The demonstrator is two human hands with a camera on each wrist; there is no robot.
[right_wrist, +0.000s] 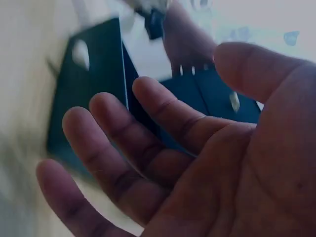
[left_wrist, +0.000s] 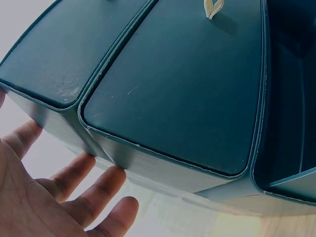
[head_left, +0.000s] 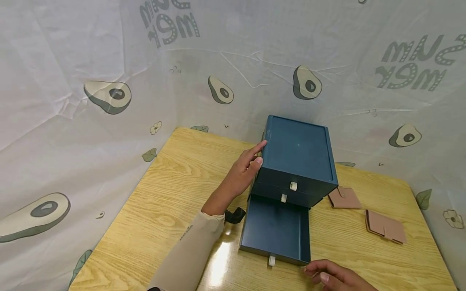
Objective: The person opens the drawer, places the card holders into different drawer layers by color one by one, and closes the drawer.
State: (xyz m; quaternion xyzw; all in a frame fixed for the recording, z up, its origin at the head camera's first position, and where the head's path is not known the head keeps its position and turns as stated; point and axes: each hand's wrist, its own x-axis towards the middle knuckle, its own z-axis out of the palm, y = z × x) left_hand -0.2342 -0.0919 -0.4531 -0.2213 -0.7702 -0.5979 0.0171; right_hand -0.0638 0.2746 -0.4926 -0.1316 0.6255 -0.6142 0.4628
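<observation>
Both your hands are spread: left hand [head_left: 242,171] touching the blue drawer unit [head_left: 296,149] on the table [head_left: 171,194], right hand [head_left: 335,276] just beside the pulled-out bottom drawer [head_left: 273,230]; brace the unit evenly.

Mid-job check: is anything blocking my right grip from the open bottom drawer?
Nothing visible. The right grip is right by the near right corner of the drawer, with no object between them. The two pink wallets lie farther right, and the left grip is at the cabinet's left side.
</observation>
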